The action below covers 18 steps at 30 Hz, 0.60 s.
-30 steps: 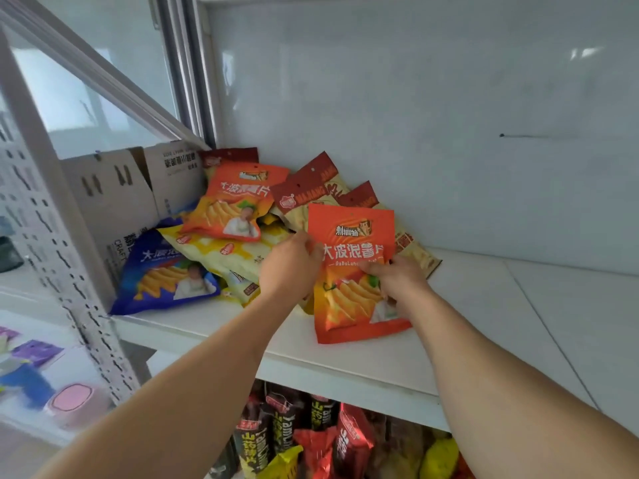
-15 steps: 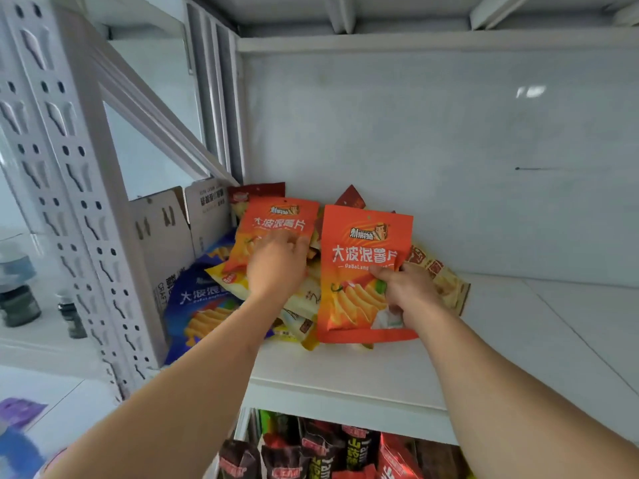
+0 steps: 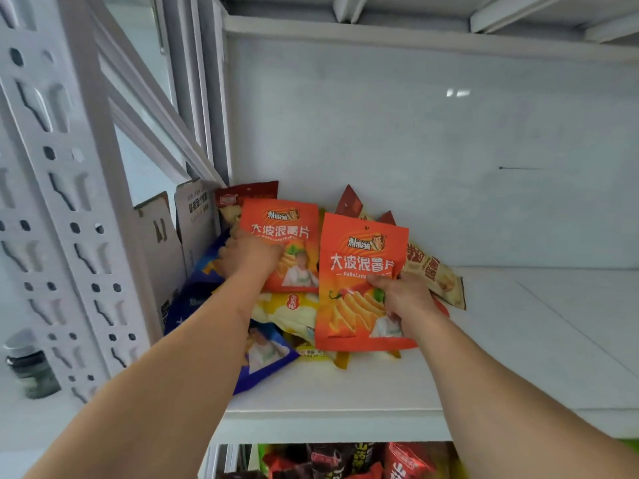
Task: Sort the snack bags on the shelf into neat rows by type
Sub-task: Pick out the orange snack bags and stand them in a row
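Up on the white shelf (image 3: 518,357), near its back left corner, snack bags lie in a loose heap, and each hand holds one orange chip bag. The right hand (image 3: 403,299) pinches the nearer orange bag (image 3: 359,271) at its right side, thumb across the front; this bag stands nearly upright, long axis vertical, printed top edge up and front facing the camera, its bottom edge close to the shelf board. The left hand (image 3: 247,259) grips the second orange bag (image 3: 283,233) at its left side, fingers curled round the edge; that bag also stands top up, tilted slightly, just behind and left of the first. Beneath them lie a yellow bag (image 3: 287,309) and a blue bag (image 3: 262,354), the blue one pointing toward the shelf's front edge. A tan bag (image 3: 435,278) lies flat to the right, and dark red bags (image 3: 249,195) lean at the back wall. A cardboard box (image 3: 173,229) stands at the left end.
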Each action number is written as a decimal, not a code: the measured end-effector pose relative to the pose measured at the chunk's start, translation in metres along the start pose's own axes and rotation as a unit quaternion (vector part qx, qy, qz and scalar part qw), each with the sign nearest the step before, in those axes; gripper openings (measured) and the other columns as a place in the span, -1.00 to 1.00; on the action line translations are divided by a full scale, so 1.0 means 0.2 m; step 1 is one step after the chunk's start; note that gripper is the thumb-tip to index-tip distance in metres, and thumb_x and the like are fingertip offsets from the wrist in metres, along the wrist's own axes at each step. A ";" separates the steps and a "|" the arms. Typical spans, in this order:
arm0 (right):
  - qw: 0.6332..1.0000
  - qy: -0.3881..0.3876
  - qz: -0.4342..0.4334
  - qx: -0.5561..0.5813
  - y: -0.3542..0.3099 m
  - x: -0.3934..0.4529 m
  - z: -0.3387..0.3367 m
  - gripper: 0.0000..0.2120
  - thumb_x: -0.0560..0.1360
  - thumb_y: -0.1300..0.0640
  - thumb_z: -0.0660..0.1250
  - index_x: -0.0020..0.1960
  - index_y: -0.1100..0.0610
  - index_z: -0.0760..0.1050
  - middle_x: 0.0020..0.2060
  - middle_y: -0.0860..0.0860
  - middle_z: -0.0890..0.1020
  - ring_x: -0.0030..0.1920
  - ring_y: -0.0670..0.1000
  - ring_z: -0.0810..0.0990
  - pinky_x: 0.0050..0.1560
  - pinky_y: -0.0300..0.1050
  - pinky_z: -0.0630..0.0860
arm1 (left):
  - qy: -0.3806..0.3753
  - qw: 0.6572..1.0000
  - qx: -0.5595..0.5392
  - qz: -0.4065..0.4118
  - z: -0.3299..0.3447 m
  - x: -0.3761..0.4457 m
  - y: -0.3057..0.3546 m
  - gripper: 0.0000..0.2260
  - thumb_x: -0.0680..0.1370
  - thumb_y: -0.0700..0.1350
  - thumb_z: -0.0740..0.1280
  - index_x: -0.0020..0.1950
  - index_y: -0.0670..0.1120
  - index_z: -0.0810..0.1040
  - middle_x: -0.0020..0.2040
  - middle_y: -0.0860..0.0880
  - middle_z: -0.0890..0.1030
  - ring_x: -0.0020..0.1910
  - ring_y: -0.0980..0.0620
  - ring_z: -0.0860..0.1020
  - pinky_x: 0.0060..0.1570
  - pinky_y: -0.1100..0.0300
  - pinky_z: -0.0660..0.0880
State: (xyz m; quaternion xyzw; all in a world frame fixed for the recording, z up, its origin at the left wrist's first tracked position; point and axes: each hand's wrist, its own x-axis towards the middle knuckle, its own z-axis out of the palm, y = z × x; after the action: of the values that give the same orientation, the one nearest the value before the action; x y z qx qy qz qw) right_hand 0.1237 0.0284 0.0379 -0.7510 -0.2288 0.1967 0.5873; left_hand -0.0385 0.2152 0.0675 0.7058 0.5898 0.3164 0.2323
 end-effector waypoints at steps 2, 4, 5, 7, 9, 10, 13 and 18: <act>1.000 0.001 0.005 -0.008 0.00 -0.01 0.01 -0.81 0.47 -0.02 0.49 -0.04 0.08 0.60 -0.27 0.02 0.63 -0.44 -0.01 0.47 -0.50 -0.21 0.31 | 0.004 1.000 -0.010 0.005 -0.01 0.00 0.02 -0.13 0.42 0.20 0.48 0.54 -0.16 0.14 0.41 -0.21 0.40 0.36 -0.26 0.40 0.32 -0.19 0.34; 1.000 0.001 0.010 -0.007 0.01 -0.01 0.01 -0.80 0.47 -0.02 0.49 -0.04 0.09 0.60 -0.23 0.04 0.66 -0.41 0.01 0.51 -0.48 -0.21 0.35 | -0.003 0.999 -0.040 0.000 -0.02 0.00 0.03 -0.15 0.44 0.14 0.49 0.54 -0.14 0.12 0.39 -0.18 0.41 0.32 -0.26 0.45 0.26 -0.19 0.38; 1.000 0.001 0.014 -0.006 0.01 -0.02 0.01 -0.80 0.48 -0.02 0.48 -0.04 0.10 0.60 -0.23 0.06 0.66 -0.41 0.03 0.52 -0.48 -0.21 0.36 | -0.005 0.998 -0.063 -0.005 -0.01 0.02 0.03 -0.20 0.45 0.10 0.49 0.52 -0.13 0.16 0.35 -0.16 0.45 0.28 -0.25 0.49 0.21 -0.16 0.42; 1.000 -0.003 0.023 -0.011 0.01 -0.04 0.00 -0.80 0.51 0.00 0.46 -0.05 0.13 0.57 -0.26 0.10 0.62 -0.45 0.03 0.47 -0.54 -0.28 0.33 | -0.019 0.995 -0.099 -0.003 -0.01 0.04 0.02 -0.40 0.48 0.04 0.48 0.38 -0.16 0.30 0.20 -0.10 0.56 0.15 -0.19 0.56 0.13 -0.08 0.48; 0.999 -0.009 0.027 -0.018 0.01 -0.06 -0.02 -0.79 0.54 0.02 0.41 0.00 0.17 0.55 -0.24 0.18 0.58 -0.47 0.03 0.42 -0.60 -0.34 0.28 | -0.058 0.990 -0.131 -0.008 -0.01 0.06 0.01 -0.49 0.43 0.08 0.51 0.21 -0.16 0.44 0.08 -0.07 0.62 0.05 -0.16 0.60 0.12 -0.05 0.55; 0.999 -0.013 0.026 -0.023 0.01 -0.06 -0.04 -0.77 0.56 0.00 0.39 0.04 0.17 0.56 -0.20 0.22 0.60 -0.44 0.03 0.45 -0.58 -0.32 0.31 | -0.074 0.984 -0.159 -0.015 -0.02 0.06 0.00 -0.50 0.40 0.07 0.54 0.19 -0.15 0.50 0.08 -0.10 0.64 0.05 -0.17 0.61 0.14 -0.08 0.56; 0.998 -0.022 0.032 -0.042 0.02 -0.06 -0.07 -0.67 0.56 -0.10 0.36 0.09 0.17 0.57 -0.08 0.20 0.70 -0.30 0.09 0.57 -0.34 -0.15 0.46 | -0.087 0.970 -0.225 -0.016 -0.04 0.03 -0.02 -0.61 0.41 -0.09 0.54 0.18 -0.14 0.56 0.11 -0.15 0.64 0.09 -0.20 0.60 0.20 -0.13 0.54; 0.999 0.006 0.037 -0.030 0.03 -0.10 -0.19 -0.70 0.58 -0.04 0.35 0.12 0.20 0.55 -0.17 0.17 0.60 -0.33 0.10 0.53 -0.31 -0.13 0.39 | -0.113 0.941 -0.320 -0.008 -0.05 -0.11 -0.05 -0.79 0.50 -0.19 0.47 0.06 -0.01 0.53 0.10 -0.11 0.64 0.09 -0.17 0.61 0.19 -0.11 0.55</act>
State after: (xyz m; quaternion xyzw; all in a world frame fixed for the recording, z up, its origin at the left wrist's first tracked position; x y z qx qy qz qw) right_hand 0.1282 -0.0143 0.0417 -0.7775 -0.2031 0.2069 0.5581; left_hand -0.0556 0.1959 0.0635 0.6209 0.4330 0.4043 0.5134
